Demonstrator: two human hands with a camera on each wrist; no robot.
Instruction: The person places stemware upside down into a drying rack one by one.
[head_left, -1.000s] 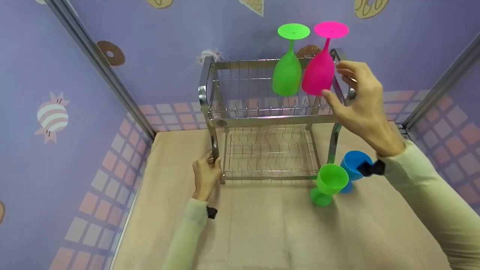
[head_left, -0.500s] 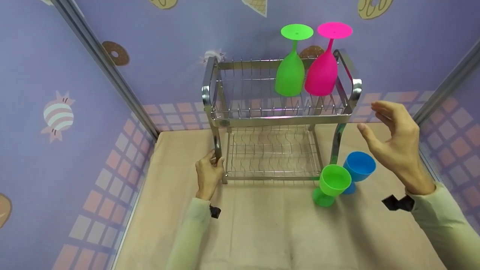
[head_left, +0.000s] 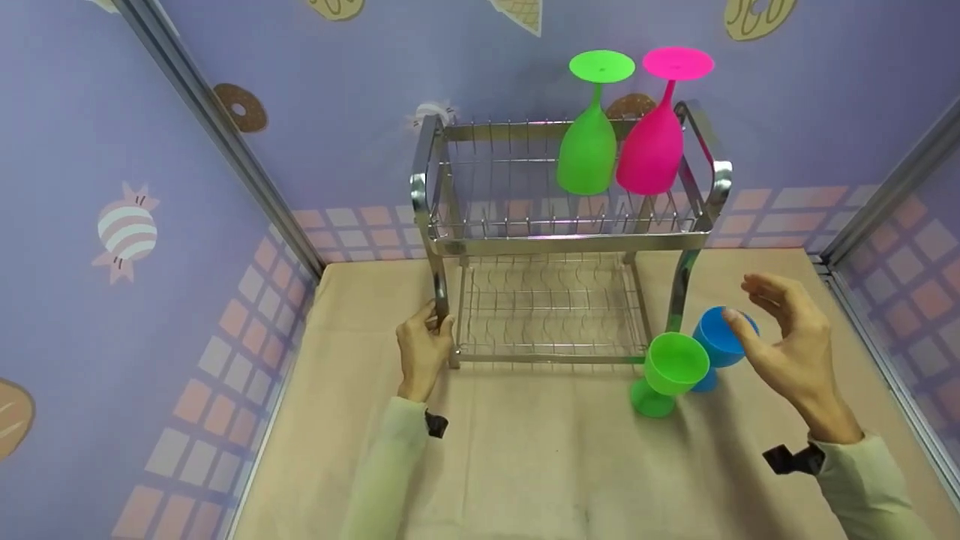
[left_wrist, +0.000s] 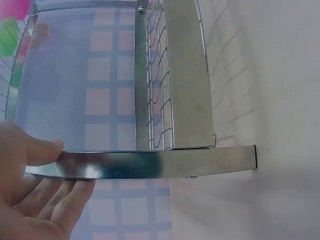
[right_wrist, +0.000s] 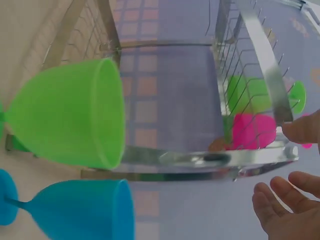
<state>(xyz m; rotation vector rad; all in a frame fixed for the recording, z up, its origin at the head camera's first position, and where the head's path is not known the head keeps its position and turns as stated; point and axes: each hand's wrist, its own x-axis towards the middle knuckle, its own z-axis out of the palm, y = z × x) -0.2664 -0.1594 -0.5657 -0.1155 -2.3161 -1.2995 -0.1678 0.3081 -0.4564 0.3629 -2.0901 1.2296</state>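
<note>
My left hand (head_left: 424,351) pinches the front left leg of a two-tier metal dish rack (head_left: 570,244); in the left wrist view the thumb lies above the leg (left_wrist: 115,164) and the fingers below it. Over the table at the right, my right hand (head_left: 795,349) is held apart from everything, thumb and fingers spread. Nearest to it is an upright blue goblet (head_left: 718,346), partly behind an upright green goblet (head_left: 675,367). On the rack's upper tier, a green goblet (head_left: 587,154) and a pink goblet (head_left: 651,154) stand upside down side by side.
The rack's lower tier (head_left: 551,307) has wavy wire rows. Purple patterned walls (head_left: 360,67) enclose the beige-covered table (head_left: 517,450) at the back and both sides. A metal corner post (head_left: 217,142) rises at the left.
My right hand has moved from beside the pink goblet, out to the right and then down toward the blue goblet. My left hand keeps its hold on the rack leg.
</note>
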